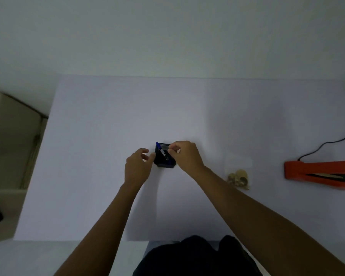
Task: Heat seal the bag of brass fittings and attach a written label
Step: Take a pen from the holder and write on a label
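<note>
Item: white table, seen from above my own arms.

Item: small black holder, near the middle of the table, a blue pen standing slanted in it. What looks like a pad of label paper sits at its back edge (too dim to be sure).

Item: my right hand, fingers curled at the top of the holder, fingertips pinched together by the pale slip and the pen. Whether they have closed on the slip, the pen or nothing yet, I cannot tell.

Item: my left hand, just beside the holder's left wall, thumb and forefinger loosely apart, holding nothing; it may touch the holder to steady it.

Item: clear bag of brass fittings, lying flat to the right of my right arm, well apart from both hands. The fittings are heaped at its near end. No label shows on it.

Item: orange heat sealer, far right, its black cord trailing off the edge. The bag is near it but not in it.

Status, as I judge it: I cannot see whether the bag's mouth is already sealed. The label work is only beginning; taking a slip, writing on it and fixing it to the bag all seem to remain.
</note>
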